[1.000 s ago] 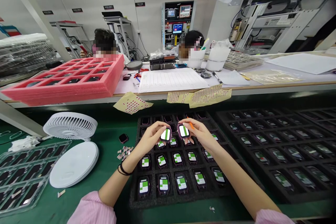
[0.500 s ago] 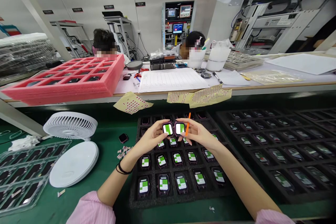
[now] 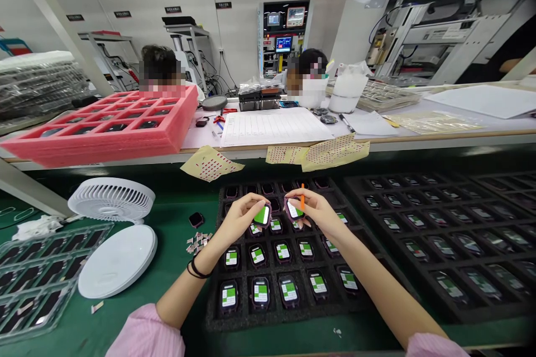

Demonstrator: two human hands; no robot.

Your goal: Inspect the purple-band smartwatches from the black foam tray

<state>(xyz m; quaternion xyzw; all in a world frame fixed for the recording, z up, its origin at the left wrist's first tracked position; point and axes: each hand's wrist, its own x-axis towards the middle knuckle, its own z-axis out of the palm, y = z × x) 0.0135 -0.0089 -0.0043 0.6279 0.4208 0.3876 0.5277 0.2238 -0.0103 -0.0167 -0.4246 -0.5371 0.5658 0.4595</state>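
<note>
Two hands: one left hand (image 3: 240, 217), one right hand (image 3: 316, 212). One left-hand smartwatch (image 3: 262, 215), one right-hand smartwatch (image 3: 294, 210), one orange stick (image 3: 302, 196) by the right hand. Two black foam trays: one near tray (image 3: 293, 318), one right tray (image 3: 460, 312). Five lit watches (image 3: 260, 293) in the near tray's closest row. Three sticker sheets (image 3: 209, 163) farther off. One white fan (image 3: 111, 199) at left. One pink foam tray (image 3: 104, 148) far left. Two seated co-workers (image 3: 159, 64) far off.

Watches (image 3: 260, 293) sit in a foam tray (image 3: 293, 319), a fan (image 3: 111, 199) to its left.
</note>
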